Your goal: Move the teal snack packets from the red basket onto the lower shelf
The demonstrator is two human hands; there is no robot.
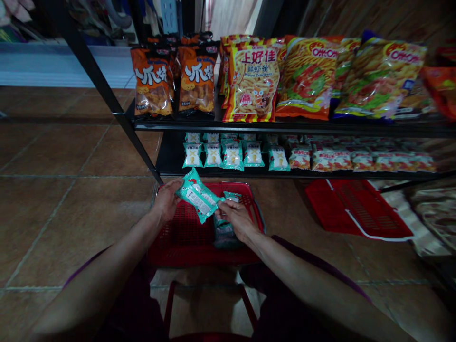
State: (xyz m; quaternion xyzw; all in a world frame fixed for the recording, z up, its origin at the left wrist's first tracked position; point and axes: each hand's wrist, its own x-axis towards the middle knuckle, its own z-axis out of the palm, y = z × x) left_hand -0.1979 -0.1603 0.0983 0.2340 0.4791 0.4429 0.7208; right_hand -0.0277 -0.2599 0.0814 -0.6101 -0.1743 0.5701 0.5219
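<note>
A small teal snack bag is held tilted between my hands, its printed back panel facing up. My left hand pinches its upper left corner. At the lower right end, the fingers of my right hand are closed on the bag's edge. Beneath them stands a red plastic basket with slotted walls. More teal snack bags lie in its right side, partly hidden by my right hand.
Ahead, a black shelf rack bears large chip bags on top. Its low shelf carries rows of teal snack bags and red-white snack bags. Another red basket with a white handle lies right, on the tiled floor.
</note>
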